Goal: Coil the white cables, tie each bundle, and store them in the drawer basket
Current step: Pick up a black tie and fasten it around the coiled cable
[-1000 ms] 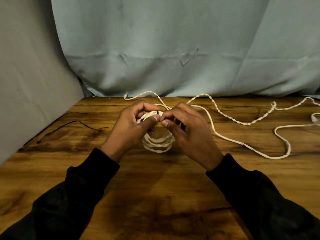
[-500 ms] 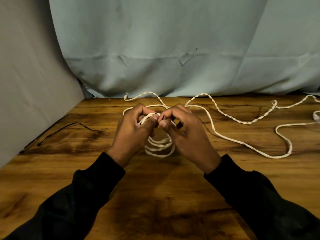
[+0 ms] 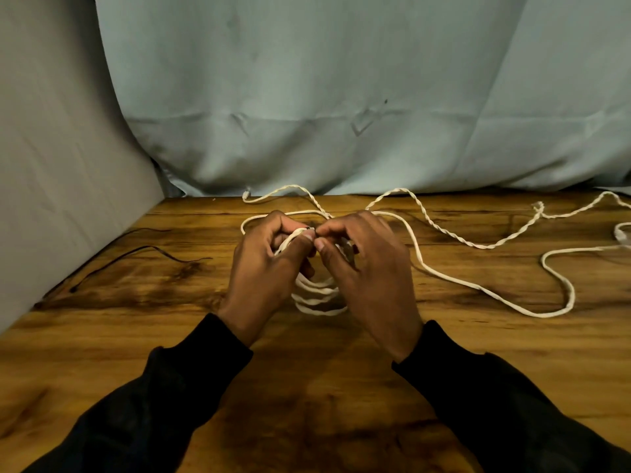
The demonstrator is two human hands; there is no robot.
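No writing or label was legible anywhere on the dark-stained wooden table (image 3: 102,353), which stood against a pale blue-green cloth backdrop (image 3: 341,97). Above the table's middle, the left hand (image 3: 263,271) and right hand (image 3: 368,268) both pinched the top of a coiled white cable (image 3: 317,298), thumbs nearly touching. Loose white cable (image 3: 478,288) trailed across the table to the coil's right; a thin black wire (image 3: 136,252) lay to its left. Compared with a second earlier, the coil's loops hung looser and more spread.
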